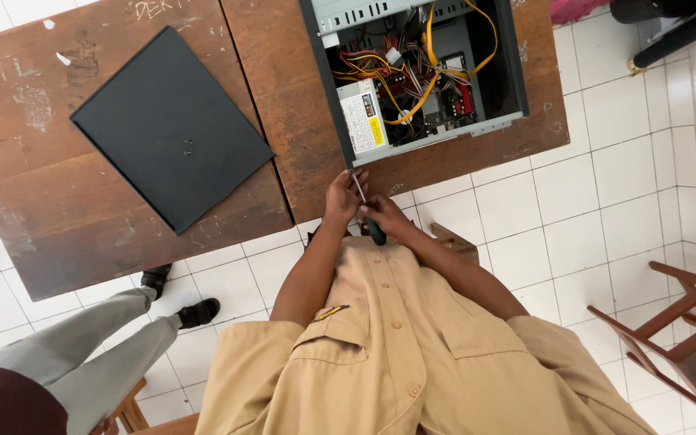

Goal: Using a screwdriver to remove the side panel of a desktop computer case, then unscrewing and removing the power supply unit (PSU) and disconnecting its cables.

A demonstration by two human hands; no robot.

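**Screwdriver held in both hands at the near edge of the worktop**

A screwdriver [366, 211] with a thin metal shaft and a dark green handle sits between both hands, just off the near edge of the wooden worktop [58, 217], below the open computer case. The left hand [341, 197] is closed around the shaft, fingers curled toward the tip. The right hand [386, 216] is wrapped on the handle end. The two hands touch each other.

The computer case [420, 68] lies on its side at the far right part of the worktop, its black frame open upward. Inside lie bundled yellow, red and black wires and a grey metal power supply [364, 119], a box bearing a white rectangular label with a small yellow patch. Pale metal edging lines the near rim of the case.

A flat, matt black side panel [172, 129], roughly square, lies on the left half of the worktop, turned corner-wise. The worktop is dark brown, scuffed wood with pale scratches.

Below, the floor [590, 201] is white square tile. Another person's grey trouser legs [98, 338] and black shoes stand at the near left corner. A reddish wooden chair [678, 322] stands at the right.
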